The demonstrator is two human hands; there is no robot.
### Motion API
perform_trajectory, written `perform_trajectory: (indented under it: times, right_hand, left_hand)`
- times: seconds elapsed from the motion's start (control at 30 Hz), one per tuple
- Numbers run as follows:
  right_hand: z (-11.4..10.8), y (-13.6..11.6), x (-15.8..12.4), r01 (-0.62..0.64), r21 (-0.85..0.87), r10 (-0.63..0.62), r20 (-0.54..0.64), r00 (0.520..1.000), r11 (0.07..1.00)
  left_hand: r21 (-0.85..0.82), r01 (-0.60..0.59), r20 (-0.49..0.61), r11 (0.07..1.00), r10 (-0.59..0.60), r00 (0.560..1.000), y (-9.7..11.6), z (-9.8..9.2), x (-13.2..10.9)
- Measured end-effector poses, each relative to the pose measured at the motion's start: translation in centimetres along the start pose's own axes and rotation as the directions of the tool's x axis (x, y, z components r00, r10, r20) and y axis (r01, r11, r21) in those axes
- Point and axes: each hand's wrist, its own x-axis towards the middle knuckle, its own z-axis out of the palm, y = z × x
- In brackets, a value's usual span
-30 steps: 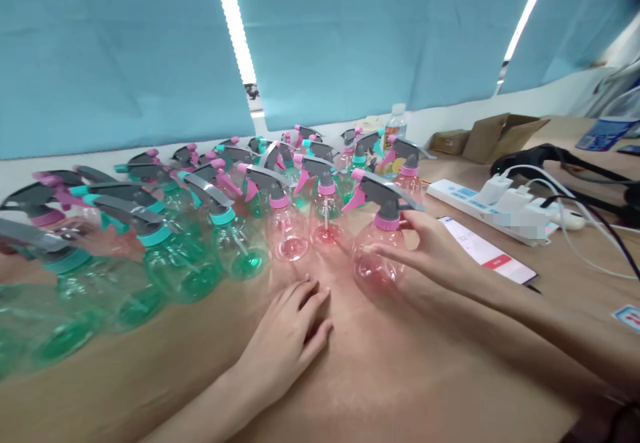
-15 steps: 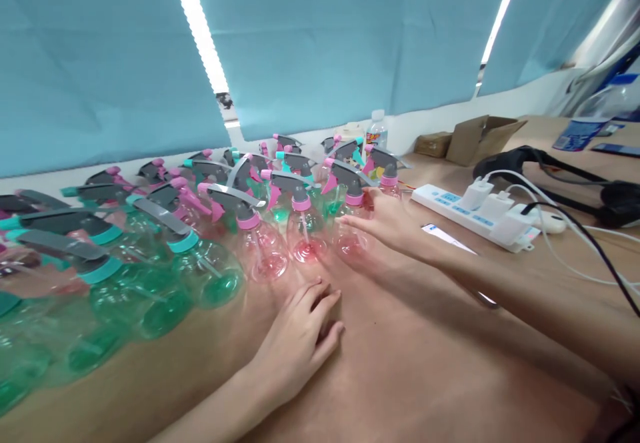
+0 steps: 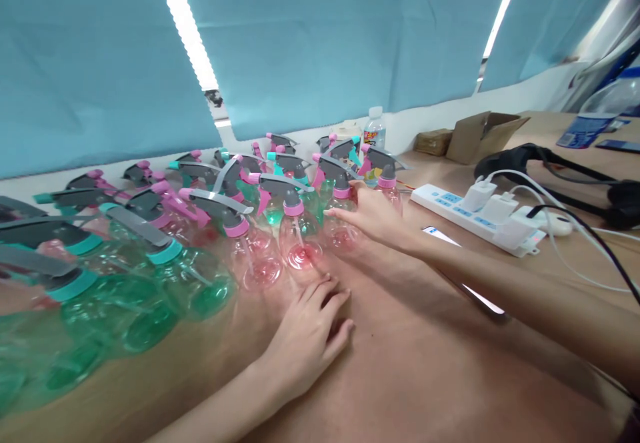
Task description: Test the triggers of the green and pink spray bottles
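Observation:
My right hand [image 3: 376, 215] is wrapped round a clear pink spray bottle [image 3: 340, 231] with a grey and pink trigger head, thumb in front and the other fingers partly hidden behind it. The bottle stands upright on the table [image 3: 400, 363]. Resting on the tabletop, my left hand [image 3: 310, 336] is open and holds nothing, its fingers loosely bent. Just beyond it stand two more pink spray bottles [image 3: 301, 246]. Green spray bottles [image 3: 197, 283] with turquoise collars are crowded to the left. Another pink bottle [image 3: 389, 189] stands behind my right hand.
A white power strip [image 3: 470, 213] with plugged-in chargers and cables lies at the right. Under my right forearm is a phone [image 3: 483, 298]. Farther back are a cardboard box [image 3: 483, 137], a black strapped device [image 3: 530, 169] and a labelled bottle [image 3: 374, 133].
My right hand and its pink bottle have shifted slightly left, nearer the neighbouring bottle and away from the one behind. The view has turned a little. My left hand stays on the table.

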Motion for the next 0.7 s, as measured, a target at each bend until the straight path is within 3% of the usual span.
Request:
perform_trajectory:
  times: [0.2,0.33,0.53,0.6,0.7]
  right_hand:
    - [0.4,0.2,0.2,0.011,0.019,-0.011,0.016,1.000,1.000]
    - [-0.5,-0.1,-0.8,0.030,0.060,-0.032,0.029,0.999,0.998]
    - [-5.1,1.0,-3.3,0.025,0.182,-0.039,0.072,0.997,0.983]
    - [-7.0,2.2,-3.7,0.027,0.095,-0.037,0.102,0.994,0.995]
    - [-8.8,4.3,-3.6,-0.048,-0.065,0.049,0.018,0.999,0.997]
  left_hand:
    - [-0.014,-0.013,0.013,1.000,0.013,1.000,0.5,0.7,1.3]
    - [-0.028,-0.019,0.030,0.999,0.020,0.999,1.2,0.8,2.2]
    - [-0.053,-0.039,0.027,0.998,0.041,0.999,1.4,1.2,3.4]
    - [-0.069,-0.056,0.018,0.996,0.057,0.998,1.4,1.2,3.8]
    - [-0.096,-0.087,0.004,0.992,0.088,0.996,1.4,1.2,4.4]
